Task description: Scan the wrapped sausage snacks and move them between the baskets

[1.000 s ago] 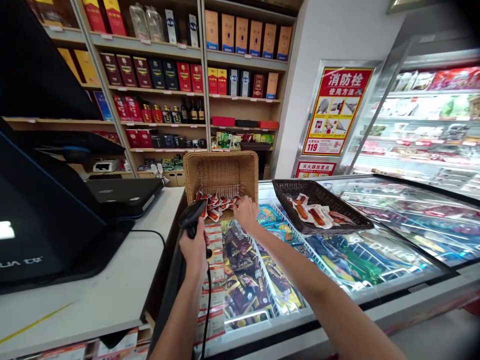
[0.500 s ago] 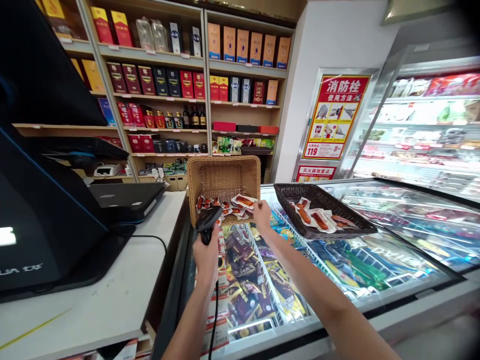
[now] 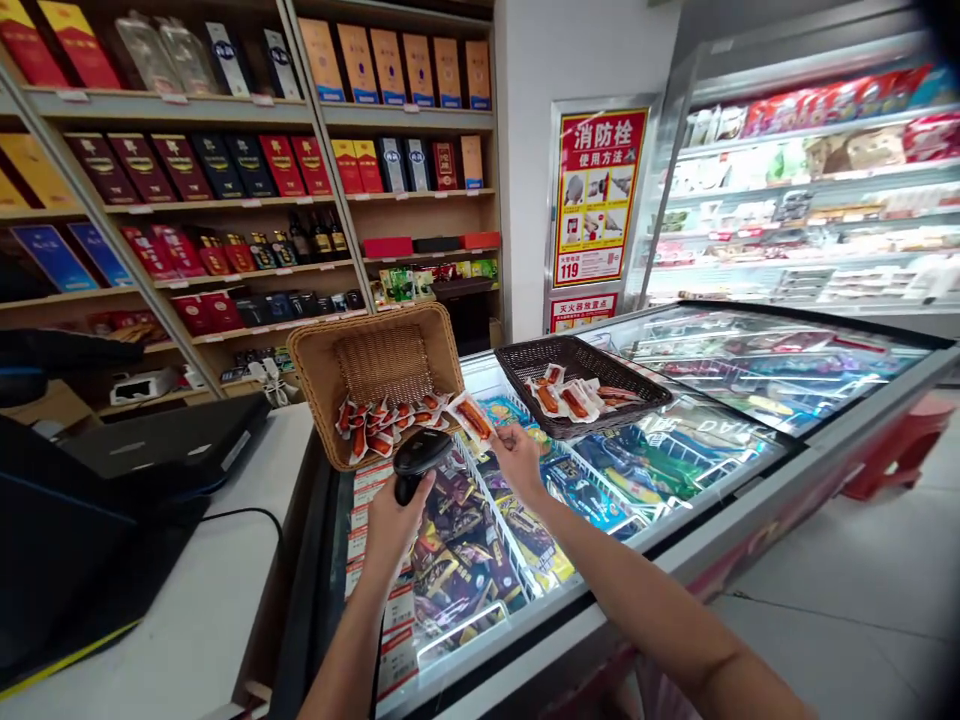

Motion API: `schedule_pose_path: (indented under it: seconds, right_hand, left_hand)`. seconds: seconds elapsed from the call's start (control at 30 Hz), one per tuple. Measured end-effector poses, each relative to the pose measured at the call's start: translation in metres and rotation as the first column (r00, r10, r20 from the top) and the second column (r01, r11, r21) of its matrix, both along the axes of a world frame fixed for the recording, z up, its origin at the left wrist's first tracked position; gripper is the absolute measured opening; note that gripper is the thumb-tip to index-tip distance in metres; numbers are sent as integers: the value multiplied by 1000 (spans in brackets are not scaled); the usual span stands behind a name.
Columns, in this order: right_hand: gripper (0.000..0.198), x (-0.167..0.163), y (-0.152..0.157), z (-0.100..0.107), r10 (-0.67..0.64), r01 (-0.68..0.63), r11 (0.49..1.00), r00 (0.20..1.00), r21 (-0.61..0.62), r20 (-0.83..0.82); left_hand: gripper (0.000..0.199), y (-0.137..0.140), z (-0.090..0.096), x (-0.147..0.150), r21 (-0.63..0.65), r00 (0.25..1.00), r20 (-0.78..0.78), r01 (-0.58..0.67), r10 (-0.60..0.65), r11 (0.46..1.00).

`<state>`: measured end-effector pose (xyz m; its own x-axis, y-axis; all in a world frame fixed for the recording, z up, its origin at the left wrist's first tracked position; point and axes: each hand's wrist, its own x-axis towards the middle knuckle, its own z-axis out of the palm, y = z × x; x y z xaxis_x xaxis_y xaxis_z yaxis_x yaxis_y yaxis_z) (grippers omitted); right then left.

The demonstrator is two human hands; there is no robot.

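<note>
My left hand [image 3: 394,525] is closed round the handle of a black barcode scanner [image 3: 421,452], its cord hanging down along my forearm. Between the fingers of my right hand [image 3: 517,460] is one wrapped sausage [image 3: 472,415], held by its lower end just right of the scanner head. A tan wicker basket [image 3: 397,340], tilted towards me, holds several wrapped sausages [image 3: 381,425] along its lower side. To the right, a dark brown woven tray [image 3: 637,393] carries several more packed sausages [image 3: 574,397].
Basket and tray rest on a glass-topped chest freezer [image 3: 600,590] filled with packaged goods. At left stands a white counter [image 3: 202,600] with a black machine [image 3: 60,540]. Shelves of boxed bottles [image 3: 247,165] line the back; a lit display fridge [image 3: 810,200] and red stool [image 3: 900,450] are at right.
My right hand has lifted the wrapped sausage out of the wicker basket and moved it right, beside the scanner. The view has turned to the right. My left hand still grips the scanner.
</note>
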<state>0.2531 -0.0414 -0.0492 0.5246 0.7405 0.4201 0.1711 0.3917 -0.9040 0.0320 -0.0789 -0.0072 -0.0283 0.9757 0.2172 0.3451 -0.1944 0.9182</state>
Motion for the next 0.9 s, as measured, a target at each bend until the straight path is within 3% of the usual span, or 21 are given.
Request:
schedule_pose_path:
  seconds: [0.33, 0.53, 0.77, 0.9]
  right_hand:
    - [33, -6, -18, 16, 108, -109, 992, 994, -58, -19]
    - [36, -8, -15, 13, 94, -95, 995, 995, -39, -27]
    - [33, -9, -13, 10, 78, -81, 996, 995, -48, -56]
    - [27, 6, -6, 20, -40, 42, 999, 997, 15, -70]
  left_hand:
    - [51, 2, 0, -3, 12, 999, 42, -28, 27, 1000]
    - [51, 0, 4, -5, 40, 999, -50, -19, 21, 999]
    - [58, 0, 6, -1, -1, 1000, -19, -15, 15, 1000]
    - [58, 1, 7, -1, 14, 999, -27, -43, 43, 999]
